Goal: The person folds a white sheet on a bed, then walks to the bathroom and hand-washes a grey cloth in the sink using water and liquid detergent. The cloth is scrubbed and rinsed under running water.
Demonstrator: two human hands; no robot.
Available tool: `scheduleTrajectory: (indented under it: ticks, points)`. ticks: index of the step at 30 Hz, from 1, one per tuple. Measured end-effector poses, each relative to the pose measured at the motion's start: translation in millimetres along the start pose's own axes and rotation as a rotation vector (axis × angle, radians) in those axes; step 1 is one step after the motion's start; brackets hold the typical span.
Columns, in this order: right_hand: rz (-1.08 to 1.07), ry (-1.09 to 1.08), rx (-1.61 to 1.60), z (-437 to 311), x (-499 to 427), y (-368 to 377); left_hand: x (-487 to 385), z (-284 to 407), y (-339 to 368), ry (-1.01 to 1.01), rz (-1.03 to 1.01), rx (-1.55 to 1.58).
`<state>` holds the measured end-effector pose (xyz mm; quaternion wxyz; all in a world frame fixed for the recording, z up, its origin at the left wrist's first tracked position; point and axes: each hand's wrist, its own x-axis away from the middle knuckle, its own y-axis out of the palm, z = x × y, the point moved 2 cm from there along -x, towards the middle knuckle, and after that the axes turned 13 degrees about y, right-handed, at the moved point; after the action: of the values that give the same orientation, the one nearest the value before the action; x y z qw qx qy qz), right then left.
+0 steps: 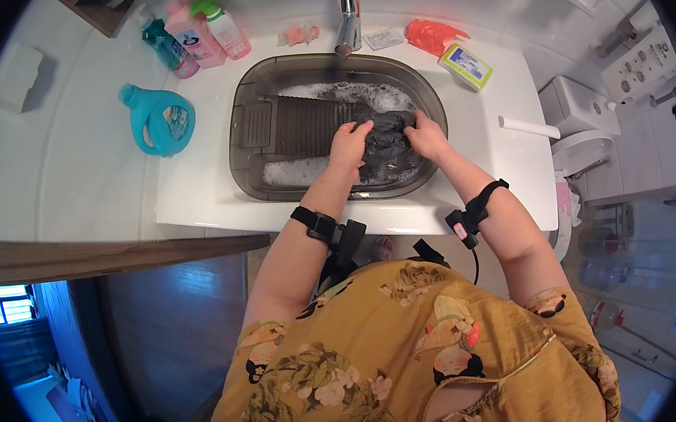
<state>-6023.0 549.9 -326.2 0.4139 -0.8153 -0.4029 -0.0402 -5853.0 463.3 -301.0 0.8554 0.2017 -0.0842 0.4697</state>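
A wet dark grey cloth is bunched up between my two hands, over the right part of a translucent grey plastic basin. My left hand grips its left side, close to the end of the ribbed washboard built into the basin. On the cloth's right side my right hand pinches it near the basin's right wall. Foamy water surrounds the cloth, and white suds float along the far and near sides. Part of the cloth is under the water.
A chrome faucet stands behind the basin. Left on the white washbasin counter are a blue detergent jug, a pink bottle and a green-topped spray bottle. To the right lie a yellow-green soap pack and a red wrapper.
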Motion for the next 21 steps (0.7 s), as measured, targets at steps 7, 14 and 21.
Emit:
scheduleTrajectory:
  ticks: [7, 14, 21]
  points:
    - [-0.036, -0.317, 0.671, 5.4, 17.7, 13.0, -2.4, -3.1, -18.9, 0.045, 0.098, -0.237]
    - [-0.237, -0.376, 1.148, 7.9, 18.0, 30.6, 0.0, -3.5, -28.9, -0.117, -0.028, -0.389]
    - [-0.427, -0.033, 0.378, 2.1, -2.1, 36.3, 5.3, -3.3, -29.6, -0.259, -0.076, -0.424]
